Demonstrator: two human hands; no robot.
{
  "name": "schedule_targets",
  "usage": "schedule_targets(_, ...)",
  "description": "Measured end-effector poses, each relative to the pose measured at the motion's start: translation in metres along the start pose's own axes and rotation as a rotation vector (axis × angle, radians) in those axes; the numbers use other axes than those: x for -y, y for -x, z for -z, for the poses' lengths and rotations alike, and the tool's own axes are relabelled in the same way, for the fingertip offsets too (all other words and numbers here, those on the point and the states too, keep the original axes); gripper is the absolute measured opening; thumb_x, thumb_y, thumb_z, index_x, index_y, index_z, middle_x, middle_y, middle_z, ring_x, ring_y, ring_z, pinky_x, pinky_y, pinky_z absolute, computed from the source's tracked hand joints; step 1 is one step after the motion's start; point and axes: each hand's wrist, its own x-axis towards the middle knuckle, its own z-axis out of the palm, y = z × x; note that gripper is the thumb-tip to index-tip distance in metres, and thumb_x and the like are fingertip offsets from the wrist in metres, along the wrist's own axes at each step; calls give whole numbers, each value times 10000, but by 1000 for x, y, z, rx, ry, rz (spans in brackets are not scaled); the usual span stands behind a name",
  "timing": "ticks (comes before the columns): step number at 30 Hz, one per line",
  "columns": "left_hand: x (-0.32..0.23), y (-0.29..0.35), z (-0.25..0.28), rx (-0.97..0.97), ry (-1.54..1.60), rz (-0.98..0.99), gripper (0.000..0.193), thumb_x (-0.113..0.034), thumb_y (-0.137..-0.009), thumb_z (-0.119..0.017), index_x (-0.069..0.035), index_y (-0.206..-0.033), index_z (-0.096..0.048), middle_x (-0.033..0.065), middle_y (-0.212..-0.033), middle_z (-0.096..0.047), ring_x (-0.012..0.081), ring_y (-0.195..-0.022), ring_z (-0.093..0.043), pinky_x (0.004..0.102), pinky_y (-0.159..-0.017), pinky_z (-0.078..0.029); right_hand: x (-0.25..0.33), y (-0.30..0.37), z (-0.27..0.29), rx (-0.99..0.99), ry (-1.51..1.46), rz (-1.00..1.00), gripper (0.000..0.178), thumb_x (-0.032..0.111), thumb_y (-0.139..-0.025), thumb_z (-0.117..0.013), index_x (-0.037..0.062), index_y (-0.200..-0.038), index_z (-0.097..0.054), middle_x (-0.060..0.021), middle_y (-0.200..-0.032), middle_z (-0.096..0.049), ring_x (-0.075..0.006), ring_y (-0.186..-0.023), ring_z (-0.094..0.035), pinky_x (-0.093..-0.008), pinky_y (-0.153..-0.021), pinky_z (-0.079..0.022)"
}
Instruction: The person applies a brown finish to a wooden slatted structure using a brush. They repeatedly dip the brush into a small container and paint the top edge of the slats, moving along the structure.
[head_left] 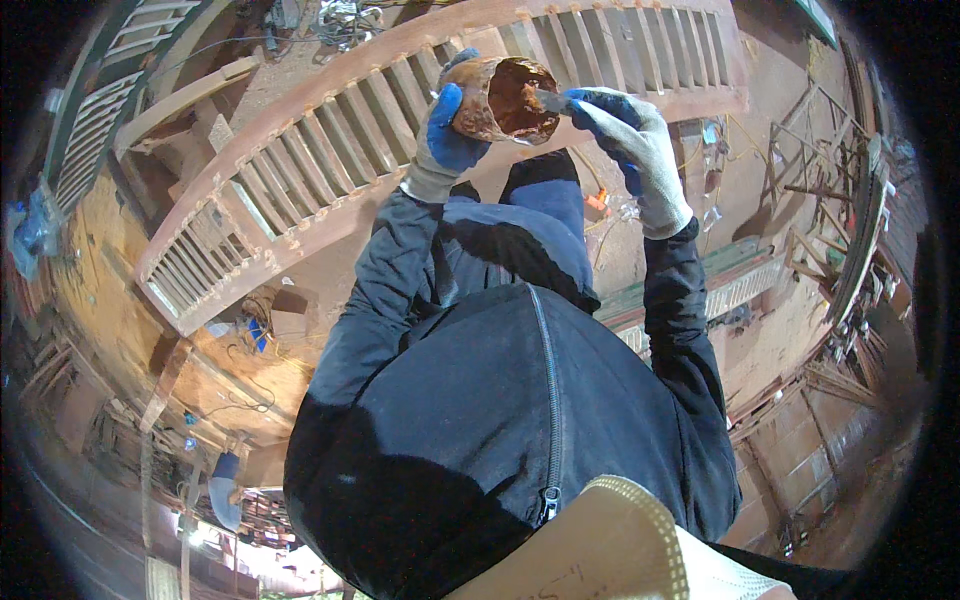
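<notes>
My left hand [450,135], in a white glove with blue coating, is closed around a round brown-crusted can [478,98]. The can is tilted, so its open mouth faces right, and reddish-brown paste coats the inside. In my right hand [630,135], gloved the same way, is a small flat-bladed putty knife [552,100]. Its blade reaches the can's mouth, and the fingers hide its handle. Below both hands lies a long slatted wooden panel [300,225] with a curved edge and brown patches along its joints.
A green-framed slatted panel [85,150] stands at the far left, near curved wooden pieces [190,95]. Tangled cables and metal parts [350,22] lie beyond the panel. An orange object [597,202] is on the floor by my legs. Scrap wood [850,230] is heaped at right.
</notes>
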Motion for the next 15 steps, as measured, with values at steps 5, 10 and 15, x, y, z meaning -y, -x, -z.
schedule_targets(5, 27, -9, -7, 2, 43, 22, 571, -321, -964, -561, -92, -1452, -373, 100, -1392, -484, 267, -1285, -482, 466, -1083, -411, -15, 8, 25, 8, -160, -175, 289, 259, -913, -677, 55, -1117, -684, 52, -810, -631, 6, -596, -431, -150, -522, -307)
schedule_targets(10, 44, 7, 0, -247, -147, -61, 706, -525, -928, -496, -127, -1488, -331, 124, -1486, -397, 342, -1361, -387, 554, -1112, -330, -56, 27, 74, 49, -213, -404, 197, 217, -898, -686, 49, -1002, -677, 28, -745, -625, -22, -541, -474, -177, -486, -346)
schedule_targets(15, 51, 52, 18, -646, -81, -158, 752, -619, -839, -536, -188, -1442, -409, 104, -1485, -397, 367, -1371, -355, 606, -1103, -307, -124, 21, 114, 32, -5, -180, 195, 137, -926, -647, 34, -1090, -665, -5, -890, -687, -59, -667, -596, -195, -572, -451)
